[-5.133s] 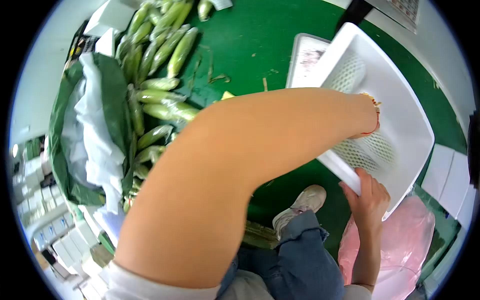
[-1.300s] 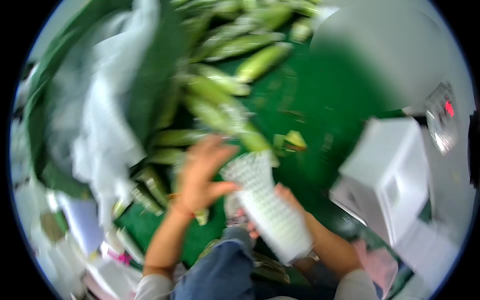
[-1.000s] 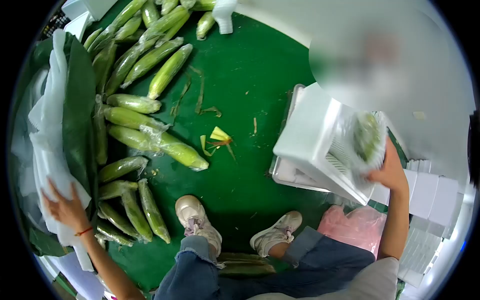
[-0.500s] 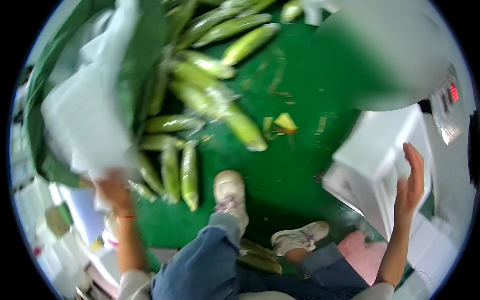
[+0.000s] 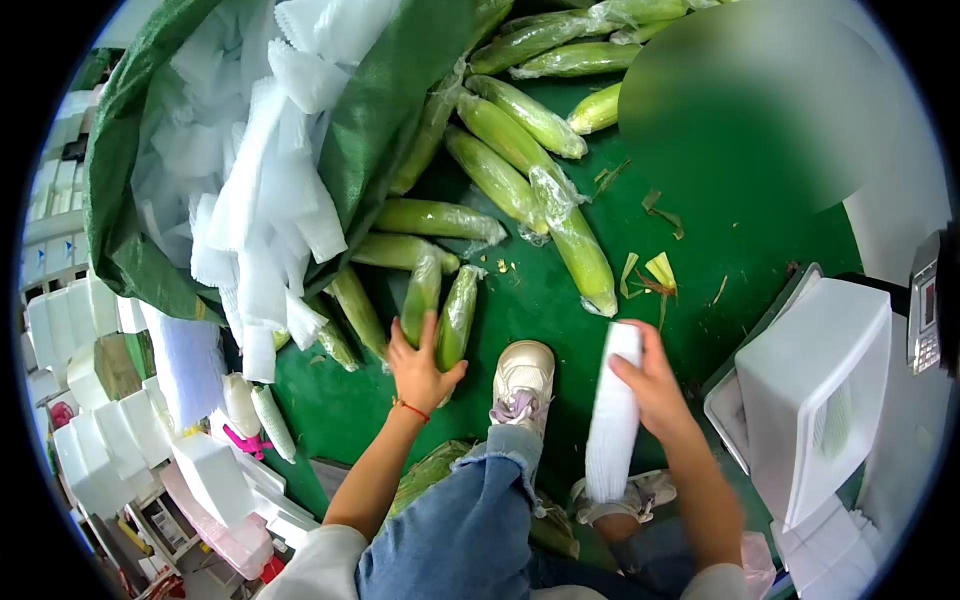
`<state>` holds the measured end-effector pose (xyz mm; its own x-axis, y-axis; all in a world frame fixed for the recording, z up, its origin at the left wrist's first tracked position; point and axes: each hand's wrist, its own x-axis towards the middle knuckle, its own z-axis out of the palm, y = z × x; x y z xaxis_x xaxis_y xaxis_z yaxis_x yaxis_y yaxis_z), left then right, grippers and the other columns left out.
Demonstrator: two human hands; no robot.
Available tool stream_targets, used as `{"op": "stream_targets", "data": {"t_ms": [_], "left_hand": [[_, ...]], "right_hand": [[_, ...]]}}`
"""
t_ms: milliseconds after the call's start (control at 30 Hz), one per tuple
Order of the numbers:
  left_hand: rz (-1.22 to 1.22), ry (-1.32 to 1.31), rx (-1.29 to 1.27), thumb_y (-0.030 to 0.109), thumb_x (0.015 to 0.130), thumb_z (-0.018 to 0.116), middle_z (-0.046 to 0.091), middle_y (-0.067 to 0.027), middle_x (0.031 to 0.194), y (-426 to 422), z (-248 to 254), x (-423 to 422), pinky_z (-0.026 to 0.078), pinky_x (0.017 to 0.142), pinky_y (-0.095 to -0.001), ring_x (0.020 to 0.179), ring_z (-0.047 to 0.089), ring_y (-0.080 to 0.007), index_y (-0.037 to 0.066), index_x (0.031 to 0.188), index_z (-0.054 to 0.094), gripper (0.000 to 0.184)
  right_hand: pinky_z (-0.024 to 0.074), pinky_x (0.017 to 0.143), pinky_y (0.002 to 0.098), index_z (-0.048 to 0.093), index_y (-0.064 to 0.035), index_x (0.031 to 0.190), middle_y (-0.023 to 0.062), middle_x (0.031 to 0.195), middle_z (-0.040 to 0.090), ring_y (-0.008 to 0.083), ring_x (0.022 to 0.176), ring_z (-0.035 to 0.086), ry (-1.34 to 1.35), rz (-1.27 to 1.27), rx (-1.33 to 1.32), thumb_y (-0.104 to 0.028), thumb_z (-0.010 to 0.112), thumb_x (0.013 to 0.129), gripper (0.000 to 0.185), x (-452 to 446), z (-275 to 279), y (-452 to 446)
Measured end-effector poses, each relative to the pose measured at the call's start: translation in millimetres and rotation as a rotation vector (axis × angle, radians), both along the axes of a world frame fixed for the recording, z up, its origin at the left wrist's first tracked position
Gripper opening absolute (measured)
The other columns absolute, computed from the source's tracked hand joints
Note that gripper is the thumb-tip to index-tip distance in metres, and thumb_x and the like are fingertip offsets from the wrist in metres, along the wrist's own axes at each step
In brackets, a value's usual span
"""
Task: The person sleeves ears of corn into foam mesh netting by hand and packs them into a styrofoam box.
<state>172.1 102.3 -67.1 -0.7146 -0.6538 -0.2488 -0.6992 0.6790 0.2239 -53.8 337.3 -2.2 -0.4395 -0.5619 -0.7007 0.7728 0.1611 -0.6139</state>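
My right hand (image 5: pixel 652 385) is closed around the upper end of a flattened white foam net sleeve (image 5: pixel 612 430), which hangs down over my shoe. My left hand (image 5: pixel 420 375) has its fingers spread at the lower ends of two film-wrapped ears of corn, one ear (image 5: pixel 422 295) at the fingertips and another ear (image 5: pixel 458 318) beside the index finger and thumb. Whether it presses on them I cannot tell. Several more green corn ears (image 5: pixel 495 180) in clear film lie on the green floor, beyond my hands. A green sack (image 5: pixel 120 230) full of white foam sleeves (image 5: pixel 265 190) leans at upper left.
White foam boxes (image 5: pixel 805 370) stand at the right beside a digital scale (image 5: pixel 925 310). Stacked white trays (image 5: pixel 100 450) crowd the left. Husk scraps (image 5: pixel 660 270) lie on the green floor (image 5: pixel 540 290). My shoe (image 5: pixel 522 385) is between my hands. A blurred patch covers the upper right.
My left hand has left the foam sleeves by the sack and moved right to the corn. My right hand, empty before, has moved left and now holds a foam sleeve. The view has shifted.
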Motion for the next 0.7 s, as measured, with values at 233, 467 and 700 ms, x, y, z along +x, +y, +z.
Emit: {"op": "stream_targets", "data": {"t_ms": [233,467,700], "left_hand": [[-0.457,0.029,-0.058,0.027,0.051,0.079,0.026,-0.0239,0.142,6.1,3.1,-83.7,0.031,0.098,-0.0536,0.121,0.034,-0.0456,0.033,0.135,0.045,0.09],[-0.493,0.107,-0.022,0.033,0.066,0.078,0.024,-0.0232,0.145,-1.4,2.6,-127.3,0.025,0.104,-0.056,0.127,0.028,-0.0461,0.029,0.138,0.042,0.081],[-0.013,0.013,1.156,0.02,0.079,0.069,0.058,-0.0178,0.107,46.6,82.9,-128.9,0.045,0.086,-0.0396,0.1,0.056,-0.0316,0.004,0.103,0.057,0.031]], "right_hand": [[0.0434,0.09,0.03,0.046,-0.0027,0.129,0.0088,0.111,0.06,0.0173,0.104,0.055,0.669,0.484,0.142,-0.021,0.068,0.085,0.052,-10.0,-103.8,-49.5],[0.0448,0.069,0.0253,0.047,-0.0098,0.13,0.0009,0.096,0.054,0.0098,0.08,0.051,-0.084,0.08,-0.076,-0.024,0.039,0.094,0.039,-37.1,-46.6,-48.0],[0.0467,0.074,0.0255,0.043,-0.006,0.127,0.0074,0.097,0.059,0.0118,0.086,0.056,0.059,0.018,-0.024,0.007,0.05,0.084,0.046,18.0,-1.3,-29.8]]}}
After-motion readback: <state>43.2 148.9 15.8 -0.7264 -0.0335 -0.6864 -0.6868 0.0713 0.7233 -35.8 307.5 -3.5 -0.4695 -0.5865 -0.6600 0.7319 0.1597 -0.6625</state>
